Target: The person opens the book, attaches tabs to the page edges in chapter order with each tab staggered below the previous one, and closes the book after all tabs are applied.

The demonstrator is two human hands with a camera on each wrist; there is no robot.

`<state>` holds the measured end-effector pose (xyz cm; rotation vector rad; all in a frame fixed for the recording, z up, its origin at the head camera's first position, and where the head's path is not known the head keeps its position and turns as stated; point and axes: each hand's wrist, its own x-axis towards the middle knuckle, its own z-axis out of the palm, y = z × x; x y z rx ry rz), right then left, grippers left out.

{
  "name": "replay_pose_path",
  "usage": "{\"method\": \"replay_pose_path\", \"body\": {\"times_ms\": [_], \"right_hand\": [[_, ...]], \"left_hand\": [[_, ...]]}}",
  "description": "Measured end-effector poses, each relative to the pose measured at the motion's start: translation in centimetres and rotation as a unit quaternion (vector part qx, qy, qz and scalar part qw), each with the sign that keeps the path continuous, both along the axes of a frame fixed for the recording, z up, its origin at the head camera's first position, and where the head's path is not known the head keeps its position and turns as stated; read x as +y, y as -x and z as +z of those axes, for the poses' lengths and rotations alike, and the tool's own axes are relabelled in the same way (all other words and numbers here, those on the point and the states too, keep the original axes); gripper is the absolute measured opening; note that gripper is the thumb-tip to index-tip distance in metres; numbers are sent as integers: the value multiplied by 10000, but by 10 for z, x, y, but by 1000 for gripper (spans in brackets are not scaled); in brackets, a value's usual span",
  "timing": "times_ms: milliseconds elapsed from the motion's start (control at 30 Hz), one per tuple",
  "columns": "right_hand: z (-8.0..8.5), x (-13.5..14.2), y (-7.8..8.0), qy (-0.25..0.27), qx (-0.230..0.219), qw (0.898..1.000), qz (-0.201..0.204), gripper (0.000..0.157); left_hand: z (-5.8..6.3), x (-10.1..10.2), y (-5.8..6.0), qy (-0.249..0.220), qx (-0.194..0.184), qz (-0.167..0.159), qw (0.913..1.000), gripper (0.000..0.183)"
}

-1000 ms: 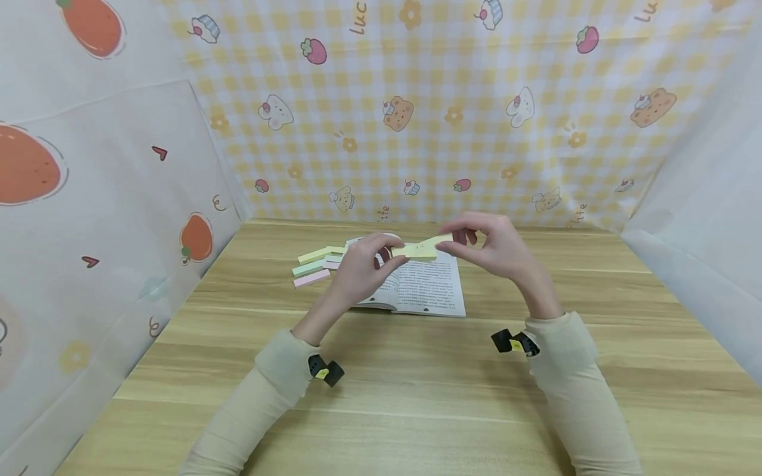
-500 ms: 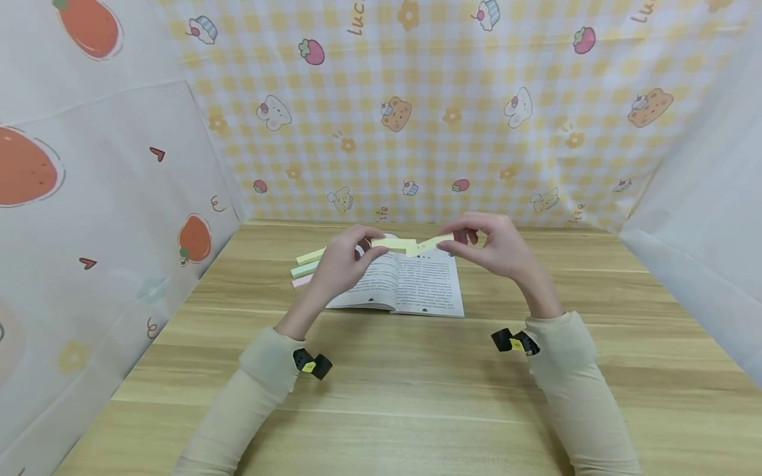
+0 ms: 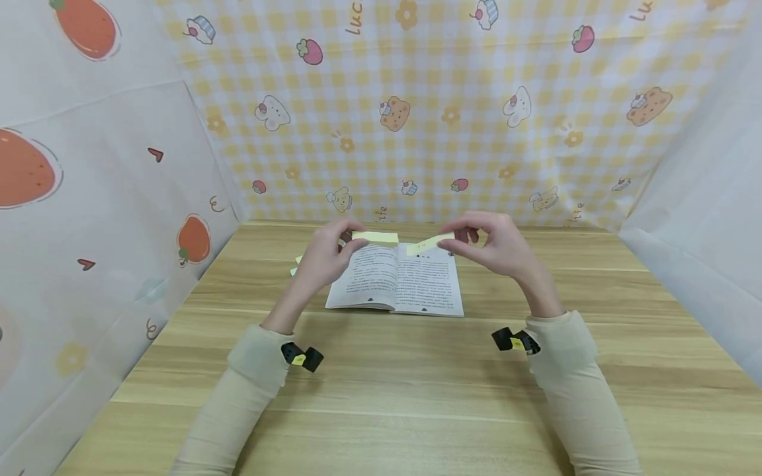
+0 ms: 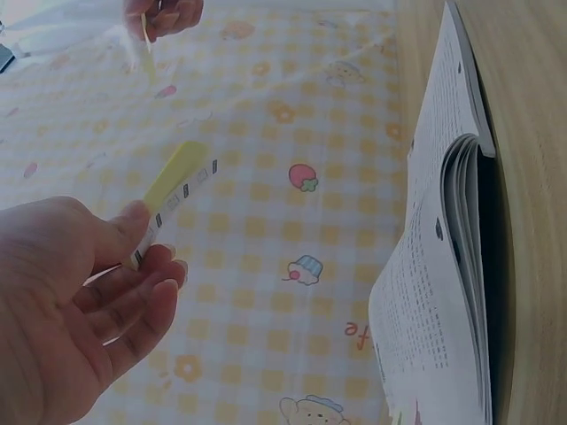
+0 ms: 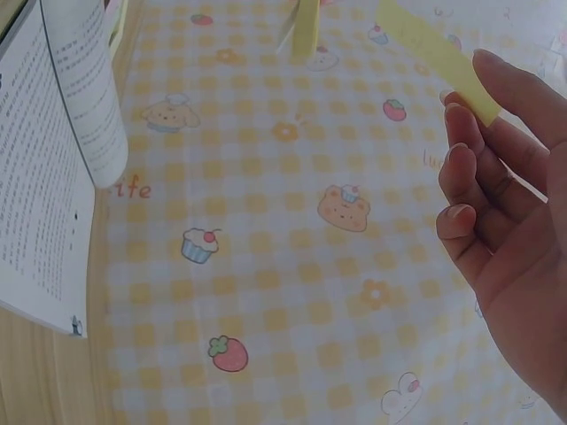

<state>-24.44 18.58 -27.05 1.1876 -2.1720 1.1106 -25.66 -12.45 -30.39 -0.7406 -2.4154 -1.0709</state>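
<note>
My left hand (image 3: 326, 256) pinches a yellow sticky note pad (image 3: 376, 237) by its left end, above the open book (image 3: 425, 291). In the left wrist view, the pad's (image 4: 177, 173) printed underside shows. To the right, my right hand (image 3: 499, 248) pinches a single yellow sticky note (image 3: 421, 247) between thumb and fingers. Faint writing marks the note (image 5: 434, 55) in the right wrist view. Note and pad are apart, with a small gap between them. Below both hands, the book lies open on the table with printed text on its pages.
Behind the left hand, the edges of other sticky note pads (image 3: 294, 271) peek out, mostly hidden. The wooden table (image 3: 393, 396) meets a yellow checked cloth (image 3: 452, 152) at its back edge. White cloth hangs on both sides.
The left hand has moved left with the pad, parting it from the note in the right hand. More of the book's left page shows, and the other pads are now mostly covered.
</note>
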Motion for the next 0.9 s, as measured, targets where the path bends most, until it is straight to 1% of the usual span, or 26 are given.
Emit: {"method": "replay_pose_path", "body": {"times_ms": [167, 400, 667, 900], "right_hand": [[1, 0, 0, 38, -19, 10000, 6, 24], [1, 0, 0, 29, -32, 10000, -12, 23], [0, 0, 1, 0, -13, 10000, -18, 23], [-1, 0, 1, -22, -4, 10000, -23, 23]], "left_hand": [[3, -6, 1, -70, -240, 101, 9996, 18], [4, -18, 5, -73, -490, 282, 9984, 21], [4, -32, 10, -41, -587, 511, 9970, 24], [1, -40, 13, 21, -646, 533, 9965, 23]]}}
